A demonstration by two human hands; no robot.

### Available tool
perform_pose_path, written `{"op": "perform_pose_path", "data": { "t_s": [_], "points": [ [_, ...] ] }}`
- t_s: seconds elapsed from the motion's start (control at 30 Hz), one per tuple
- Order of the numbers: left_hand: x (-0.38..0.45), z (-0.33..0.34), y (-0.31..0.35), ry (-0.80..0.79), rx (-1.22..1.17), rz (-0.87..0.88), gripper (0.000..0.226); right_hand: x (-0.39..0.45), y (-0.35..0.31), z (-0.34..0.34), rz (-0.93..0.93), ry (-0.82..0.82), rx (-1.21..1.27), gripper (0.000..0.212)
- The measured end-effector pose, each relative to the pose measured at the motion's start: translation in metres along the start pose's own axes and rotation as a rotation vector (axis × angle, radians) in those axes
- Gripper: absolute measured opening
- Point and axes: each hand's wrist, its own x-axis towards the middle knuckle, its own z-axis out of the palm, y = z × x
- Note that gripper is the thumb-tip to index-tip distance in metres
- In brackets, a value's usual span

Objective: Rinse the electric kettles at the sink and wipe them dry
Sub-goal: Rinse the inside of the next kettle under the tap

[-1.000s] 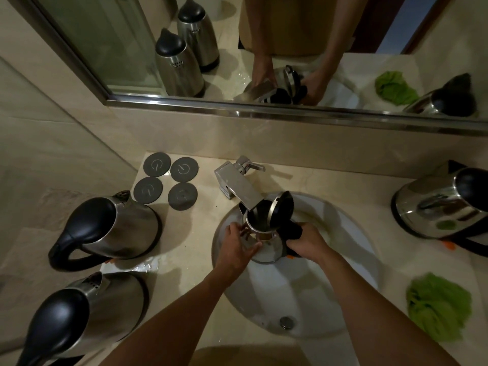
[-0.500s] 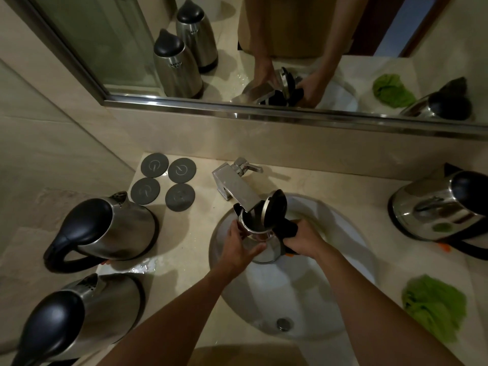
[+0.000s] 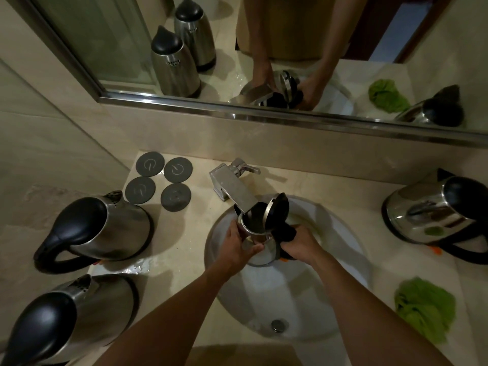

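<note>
The surface (image 3: 184,276) carried a white sink (image 3: 343,299), and over its basin, under the square faucet (image 3: 232,188), a steel kettle (image 3: 264,253) was held between both hands. The left hand (image 3: 239,245) wrapped the kettle's body from the left; the right hand (image 3: 301,247) gripped its black handle. The kettle stood tilted toward the spout, its black lid (image 3: 277,211) hinged open and its shiny wall catching the light.
</note>
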Motion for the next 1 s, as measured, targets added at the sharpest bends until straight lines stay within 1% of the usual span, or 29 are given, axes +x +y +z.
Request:
{"op": "perform_pose_path", "data": {
  "t_s": [0.23, 0.4, 0.5, 0.67, 0.8, 1.0],
  "points": [
    [-0.0005, -0.0025, -0.0002, -0.002, -0.01, 0.01, 0.088, -0.0011, -0.001, -0.0005, -0.002, 0.01, -0.004, 0.015],
    [-0.0015, -0.0036, -0.0001, -0.008, -0.007, 0.013, 0.091, -0.0021, -0.0022, -0.0009, 0.009, 0.011, -0.014, 0.012],
    [-0.0014, -0.0052, 0.0012, -0.013, -0.044, -0.04, 0.093, -0.0008, -0.0029, 0.0, 0.019, -0.008, -0.002, 0.012],
    [-0.0022, -0.007, 0.0026, -0.022, -0.062, -0.047, 0.092, 0.0021, -0.0029, 0.0, 0.015, 0.001, -0.017, 0.007],
    [-0.0029, -0.0079, 0.0027, -0.021, -0.058, -0.046, 0.095, 0.0022, -0.0018, 0.0002, 0.011, 0.002, -0.01, 0.008],
    [-0.0021, -0.0092, 0.0028, -0.023, -0.044, -0.039, 0.091, 0.0018, -0.0022, 0.0008, 0.024, -0.006, 0.002, 0.015]
  ]
}}
